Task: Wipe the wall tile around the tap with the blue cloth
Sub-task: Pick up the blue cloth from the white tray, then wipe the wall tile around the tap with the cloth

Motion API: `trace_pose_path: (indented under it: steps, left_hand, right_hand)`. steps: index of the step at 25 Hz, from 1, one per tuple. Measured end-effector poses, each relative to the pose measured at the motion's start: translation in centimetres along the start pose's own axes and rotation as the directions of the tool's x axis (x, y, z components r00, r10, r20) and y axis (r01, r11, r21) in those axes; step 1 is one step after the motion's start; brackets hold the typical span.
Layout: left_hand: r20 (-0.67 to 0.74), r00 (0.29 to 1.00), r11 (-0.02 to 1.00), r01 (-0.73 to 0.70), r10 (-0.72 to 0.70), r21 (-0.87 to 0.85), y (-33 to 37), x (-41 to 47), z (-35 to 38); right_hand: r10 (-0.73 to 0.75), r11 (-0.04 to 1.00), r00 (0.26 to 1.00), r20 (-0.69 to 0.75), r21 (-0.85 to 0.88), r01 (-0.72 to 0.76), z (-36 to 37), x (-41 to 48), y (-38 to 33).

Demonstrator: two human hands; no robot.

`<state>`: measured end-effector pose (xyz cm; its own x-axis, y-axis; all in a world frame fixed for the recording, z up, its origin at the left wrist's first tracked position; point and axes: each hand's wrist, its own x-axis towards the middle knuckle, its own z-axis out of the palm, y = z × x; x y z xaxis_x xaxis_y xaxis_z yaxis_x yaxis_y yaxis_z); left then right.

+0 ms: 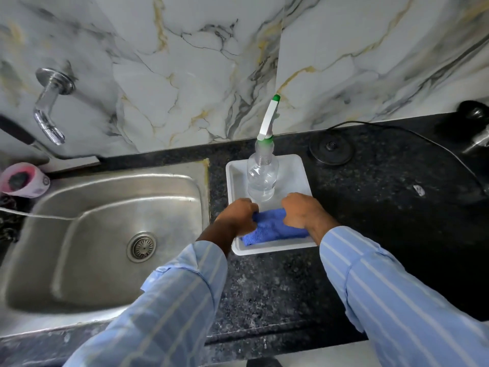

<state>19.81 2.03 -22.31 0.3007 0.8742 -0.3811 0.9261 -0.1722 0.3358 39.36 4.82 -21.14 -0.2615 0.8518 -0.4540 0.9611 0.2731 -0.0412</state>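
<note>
A blue cloth (pixel 272 229) lies folded at the near end of a white tray (pixel 304 176) on the dark counter. My left hand (pixel 236 217) grips its left end and my right hand (pixel 304 213) grips its right end. A chrome tap (pixel 50 104) juts from the marble wall tile (pixel 185 75) at the upper left, above the sink. A clear spray bottle (pixel 262 173) with a white and green trigger head stands upright in the tray, just beyond my hands.
A steel sink (pixel 105 234) fills the left side. A pink cup (pixel 22 180) sits at its far left rim. A round black kettle base (pixel 332 148) with a cord and a dark object (pixel 476 123) stand at the right on the granite counter (pixel 383 207).
</note>
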Motion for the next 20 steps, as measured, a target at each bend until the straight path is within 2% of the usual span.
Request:
trace_pose_path:
  steps: [3,9,13,20]
  left_hand:
    - [-0.070,0.996,0.985,0.051,-0.063,-0.168,0.0,-2.1,-3.4]
    - [-0.287,0.950,0.978,0.067,-0.122,-0.197,-2.0,-7.4,-12.0]
    - [-0.443,0.881,0.970,0.064,-0.164,-0.233,-4.9,-11.3,-17.1]
    - [-0.644,0.724,0.952,0.054,-0.246,-0.303,-11.4,-17.6,-26.0]
  right_hand:
    - [-0.048,0.999,0.997,0.055,-0.013,0.048,-3.7,-1.4,-0.6]
    - [-0.199,0.979,0.979,-0.033,-0.040,0.198,-12.6,-4.0,-4.9]
    - [-0.303,0.947,0.950,-0.067,-0.135,0.293,-18.6,-5.3,-9.5]
    - [-0.417,0.906,0.874,-0.251,-0.038,0.421,-27.1,-5.6,-17.4]
